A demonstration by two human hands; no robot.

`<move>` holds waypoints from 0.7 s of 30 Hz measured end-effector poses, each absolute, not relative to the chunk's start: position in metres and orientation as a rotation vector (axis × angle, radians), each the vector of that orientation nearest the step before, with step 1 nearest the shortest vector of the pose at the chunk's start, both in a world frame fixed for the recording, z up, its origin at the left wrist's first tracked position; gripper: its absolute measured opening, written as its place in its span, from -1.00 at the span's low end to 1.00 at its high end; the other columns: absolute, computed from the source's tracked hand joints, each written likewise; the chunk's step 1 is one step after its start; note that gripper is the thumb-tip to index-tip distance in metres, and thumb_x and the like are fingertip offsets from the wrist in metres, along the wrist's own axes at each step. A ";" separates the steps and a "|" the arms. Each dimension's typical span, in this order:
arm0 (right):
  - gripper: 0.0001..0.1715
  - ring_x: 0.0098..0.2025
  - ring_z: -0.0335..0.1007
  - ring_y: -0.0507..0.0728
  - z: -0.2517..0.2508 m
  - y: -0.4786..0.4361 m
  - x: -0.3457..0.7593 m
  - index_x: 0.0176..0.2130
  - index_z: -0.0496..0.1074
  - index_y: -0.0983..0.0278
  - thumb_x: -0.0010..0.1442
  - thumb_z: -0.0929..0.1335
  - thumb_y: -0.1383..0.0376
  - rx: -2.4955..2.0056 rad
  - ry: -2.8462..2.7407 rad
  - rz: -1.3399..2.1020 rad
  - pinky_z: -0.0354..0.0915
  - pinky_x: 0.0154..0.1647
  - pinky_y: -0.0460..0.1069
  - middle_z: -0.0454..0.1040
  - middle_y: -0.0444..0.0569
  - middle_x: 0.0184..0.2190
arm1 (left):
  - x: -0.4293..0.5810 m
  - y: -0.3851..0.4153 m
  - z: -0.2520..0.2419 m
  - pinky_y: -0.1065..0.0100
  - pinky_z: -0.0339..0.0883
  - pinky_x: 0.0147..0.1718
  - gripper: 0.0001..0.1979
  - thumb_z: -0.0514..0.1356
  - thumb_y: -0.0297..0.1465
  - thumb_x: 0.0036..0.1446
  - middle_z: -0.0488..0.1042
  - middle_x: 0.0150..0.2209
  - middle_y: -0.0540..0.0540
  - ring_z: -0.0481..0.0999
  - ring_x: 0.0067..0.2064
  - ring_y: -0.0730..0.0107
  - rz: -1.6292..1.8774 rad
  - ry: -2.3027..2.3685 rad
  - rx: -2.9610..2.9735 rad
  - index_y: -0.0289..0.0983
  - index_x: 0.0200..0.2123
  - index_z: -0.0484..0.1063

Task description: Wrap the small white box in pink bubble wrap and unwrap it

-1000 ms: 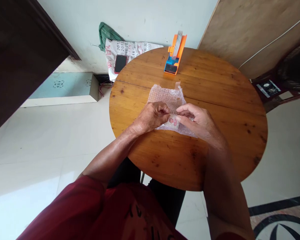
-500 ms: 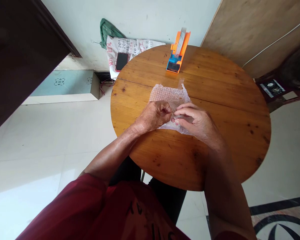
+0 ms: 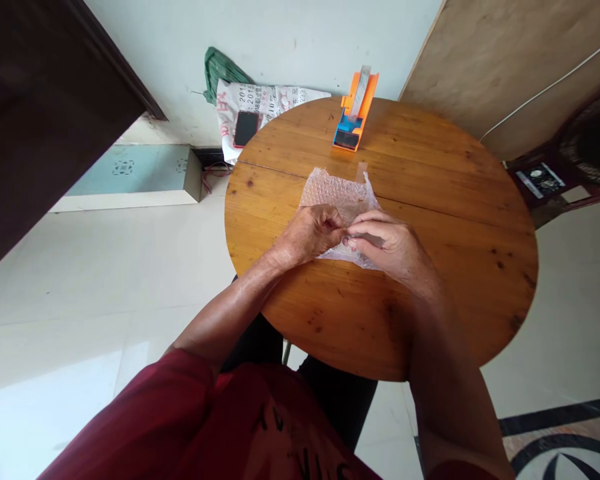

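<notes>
A sheet of bubble wrap [image 3: 336, 188] lies on the round wooden table, partly hidden under both hands. Over its middle, my left hand [image 3: 313, 230] is closed, with thumb and forefinger pinched together. My right hand [image 3: 390, 243] meets it fingertip to fingertip from the other side, its thumb and fingers also in a pinch. What sits between the fingertips is small and mostly covered, so I cannot make it out. A short strip of clear tape [image 3: 362, 171] shows at the far right corner of the wrap.
An orange and blue tape dispenser [image 3: 356, 110] stands at the far side of the wooden table [image 3: 445, 267]. Left of it, a phone [image 3: 246, 128] lies on a printed white bag [image 3: 230, 100] beside the table edge. A pale blue box [image 3: 130, 170] is on the floor.
The camera view has shifted slightly, so the dispenser and bag appear a little lower. My fingertips stay together over the bubble wrap, with the right fingers drawn slightly closer to the left.
</notes>
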State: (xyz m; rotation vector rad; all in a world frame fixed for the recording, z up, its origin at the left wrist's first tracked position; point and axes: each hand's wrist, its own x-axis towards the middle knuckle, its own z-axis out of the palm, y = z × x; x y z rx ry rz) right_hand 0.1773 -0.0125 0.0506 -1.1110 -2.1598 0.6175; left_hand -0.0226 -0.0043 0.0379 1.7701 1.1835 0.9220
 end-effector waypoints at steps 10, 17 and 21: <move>-0.89 -0.15 0.53 0.16 0.048 -0.012 0.179 -0.26 0.62 0.14 0.23 0.42 0.26 -1.125 -2.114 0.716 0.43 -0.05 0.11 0.57 -0.06 -0.20 | -0.043 -0.013 0.057 0.40 0.31 -0.30 -0.81 0.30 -0.33 0.12 0.60 -0.30 -0.07 0.52 -0.32 0.40 0.739 1.397 1.891 -0.28 -0.20 0.55; -0.88 -0.19 0.53 0.14 0.050 -0.011 0.179 -0.26 0.64 0.12 0.20 0.44 0.24 -1.138 -2.059 0.806 0.46 -0.11 0.09 0.57 -0.05 -0.17 | -0.077 -0.020 0.053 0.34 0.33 -0.20 -0.84 0.23 -0.41 0.13 0.48 -0.34 -0.10 0.46 -0.25 0.33 0.584 1.489 2.102 -0.28 -0.50 0.47; -0.88 -0.15 0.52 0.16 0.045 -0.009 0.181 -0.26 0.65 0.12 0.18 0.45 0.23 -1.150 -2.059 0.792 0.46 -0.12 0.09 0.58 -0.05 -0.15 | -0.089 -0.024 0.047 0.37 0.34 -0.26 -0.87 0.24 -0.36 0.11 0.47 -0.29 -0.10 0.46 -0.25 0.36 0.649 1.531 1.958 -0.30 -0.43 0.50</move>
